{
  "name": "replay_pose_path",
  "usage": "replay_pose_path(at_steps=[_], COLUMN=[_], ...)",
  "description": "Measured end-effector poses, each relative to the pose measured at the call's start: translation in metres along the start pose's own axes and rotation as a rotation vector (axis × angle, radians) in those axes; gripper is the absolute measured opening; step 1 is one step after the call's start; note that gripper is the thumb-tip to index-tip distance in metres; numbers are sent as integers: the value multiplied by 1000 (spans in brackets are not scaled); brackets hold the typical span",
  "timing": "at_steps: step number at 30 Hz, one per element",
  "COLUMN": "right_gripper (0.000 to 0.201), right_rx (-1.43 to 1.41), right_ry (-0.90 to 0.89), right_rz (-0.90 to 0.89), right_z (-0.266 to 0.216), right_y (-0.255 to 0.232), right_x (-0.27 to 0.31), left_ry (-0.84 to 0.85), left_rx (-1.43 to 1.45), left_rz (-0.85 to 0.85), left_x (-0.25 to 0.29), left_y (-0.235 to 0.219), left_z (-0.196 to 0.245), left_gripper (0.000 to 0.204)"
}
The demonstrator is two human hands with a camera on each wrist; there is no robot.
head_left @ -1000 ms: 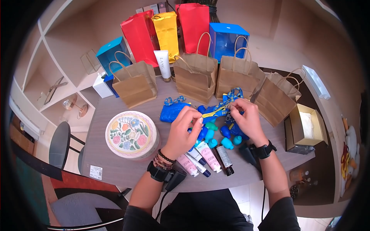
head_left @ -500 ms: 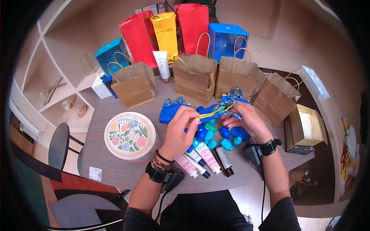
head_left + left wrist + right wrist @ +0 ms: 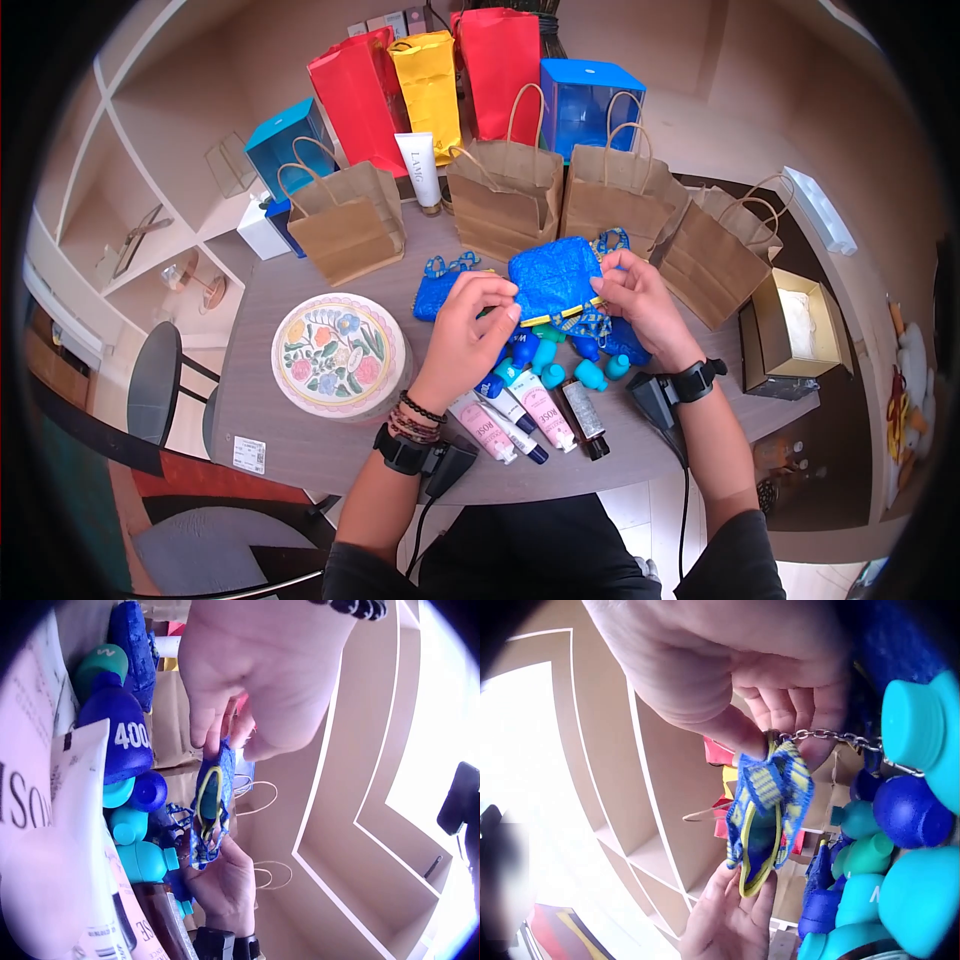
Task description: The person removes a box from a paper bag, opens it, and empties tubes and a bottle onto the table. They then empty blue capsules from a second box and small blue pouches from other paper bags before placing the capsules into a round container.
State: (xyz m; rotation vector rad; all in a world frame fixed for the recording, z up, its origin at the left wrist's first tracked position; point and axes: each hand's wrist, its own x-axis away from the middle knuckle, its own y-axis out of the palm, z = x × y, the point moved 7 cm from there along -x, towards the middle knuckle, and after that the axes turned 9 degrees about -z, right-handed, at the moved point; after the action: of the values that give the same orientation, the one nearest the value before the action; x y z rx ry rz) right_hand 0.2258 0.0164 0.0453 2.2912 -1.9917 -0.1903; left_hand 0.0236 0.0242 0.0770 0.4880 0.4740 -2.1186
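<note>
A small blue zip pouch [image 3: 550, 272] is stretched between both hands above the table, its yellow-edged mouth gaping in the wrist views. My left hand [image 3: 468, 338] pinches one end between thumb and fingertips. At the other end, by the patterned strap, my right hand [image 3: 652, 305] pinches the corner; a metal chain [image 3: 817, 735] hangs there. Under the hands lie several small teal bottles [image 3: 590, 374] and dark blue bottles [image 3: 116, 739]. Closer to the person are pink tubes [image 3: 548, 415] and a dark brown bottle [image 3: 585, 410]. Another blue pouch [image 3: 432, 295] sits behind my left hand.
Behind the bottles stands a row of brown paper bags [image 3: 505, 200], with a white tube [image 3: 419, 170] between two. Red bags [image 3: 500, 75], a yellow bag [image 3: 428, 90] and a blue box [image 3: 590, 105] are further back. At left is a round floral box [image 3: 335, 355]; at right, a gold box [image 3: 800, 320].
The pouch has been turned so its broad blue side shows and its yellow zip edge faces the person. My right hand has shifted its fingers from beneath the pouch to its corner.
</note>
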Motion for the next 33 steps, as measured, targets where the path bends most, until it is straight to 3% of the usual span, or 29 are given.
replay_pose_path(at_steps=[2,5,8,15,18,21,24,26,28,30,33], right_gripper=[15,15,14,10,9,9,9,9,8,12,18], right_rx=[79,128,321,441,491,714,476,479,552,427,428], right_ry=[-114,-217,-323,-269,-320,-483,-451,-483,-499,-541,-469], right_rz=[-23,-63,-61,-3,31,18,85,94,31,95,59], right_z=[-7,-14,-18,-24,-30,-41,-40,-38,-36,-43,-36], right_y=[3,11,14,19,19,30,16,18,27,17,19], right_x=[0,1,1,9,10,15,13,12,12,15,13], left_ry=[-208,-242,-245,-157,-216,-118,-131,-11,-42,-74,-122], left_rx=[178,167,70,-33,-86,-85,-66,-106,-108,-107,-92], left_rz=[80,111,94,110,115,171,181,97,96,104,91], left_x=[3,3,3,4,5,5,4,0,1,2,3], left_y=[-5,-8,-10,-10,-13,-14,-14,-7,-8,-9,-10], left_z=[-19,-22,-27,-17,-18,-12,-11,-2,-4,-6,-4], left_gripper=[20,22,24,23,23,24,23,24,23,22,18])
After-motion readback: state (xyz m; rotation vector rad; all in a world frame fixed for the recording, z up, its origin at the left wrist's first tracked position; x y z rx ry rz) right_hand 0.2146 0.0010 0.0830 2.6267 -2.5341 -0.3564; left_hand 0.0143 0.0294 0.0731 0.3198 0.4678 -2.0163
